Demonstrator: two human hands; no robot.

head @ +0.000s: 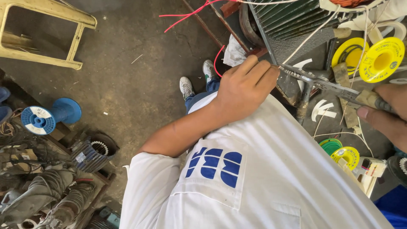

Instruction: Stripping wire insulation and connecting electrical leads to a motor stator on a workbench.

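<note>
Fingers (254,70) of my left hand (243,91) pinched together on the white wire (311,34) at the pliers' (316,81) tip to keep it taut, right hand (386,112) clamped round the pliers' handle, both just below the green motor housing (288,15).

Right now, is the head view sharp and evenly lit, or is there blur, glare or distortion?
Head view: left hand and pliers reasonably sharp; right hand cut off by the frame edge, slightly soft; even daylight, soft shadows, no strong glare; wide-angle lens bends the plastic stool near the corner.
</note>
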